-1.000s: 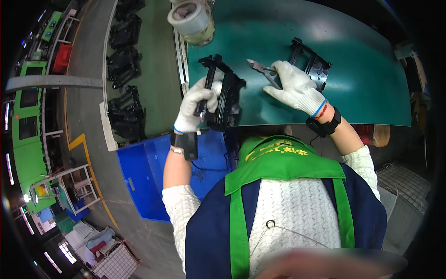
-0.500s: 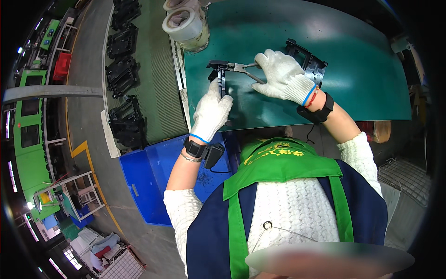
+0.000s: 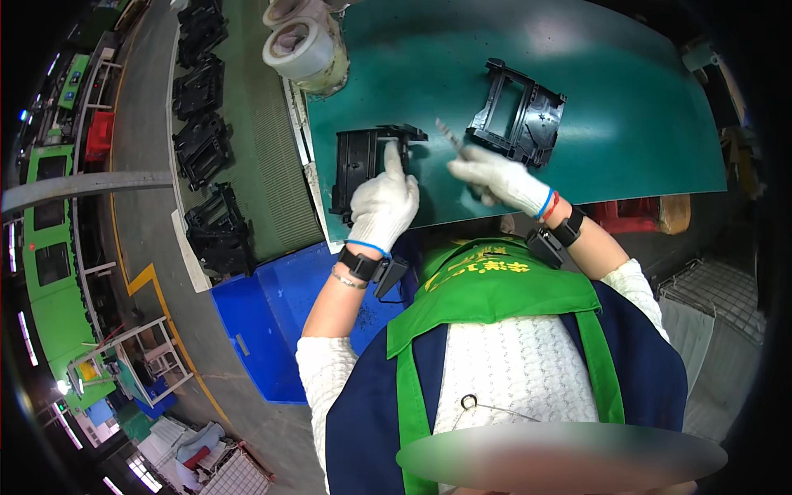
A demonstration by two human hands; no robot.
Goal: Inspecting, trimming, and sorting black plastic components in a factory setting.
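Note:
My left hand (image 3: pixel 385 202), in a white knit glove, grips a black plastic frame (image 3: pixel 353 169) by its near right side, the index finger stretched along it. The broad face of this frame is turned up over the left part of the green tabletop. My gloved right hand (image 3: pixel 499 177) is closed round a pair of pliers (image 3: pixel 448 134), whose metal jaws point up and left, apart from the frame. Motion smears the tool and the fingers around it. Beyond my right hand, a second black plastic frame (image 3: pixel 528 124) lies on the green table (image 3: pixel 635 107).
Several similar black frames (image 3: pixel 202 153) line the green conveyor belt (image 3: pixel 264 165) on the left. Tape rolls (image 3: pixel 293 48) stand at the table's far left corner. A blue bin (image 3: pixel 264 330) sits below the near left edge, and a wire basket (image 3: pixel 718 301) at the right.
The held frame has turned from edge-on to broad face up. My right hand and pliers have drawn back from it, toward me. The whole view has shifted slightly.

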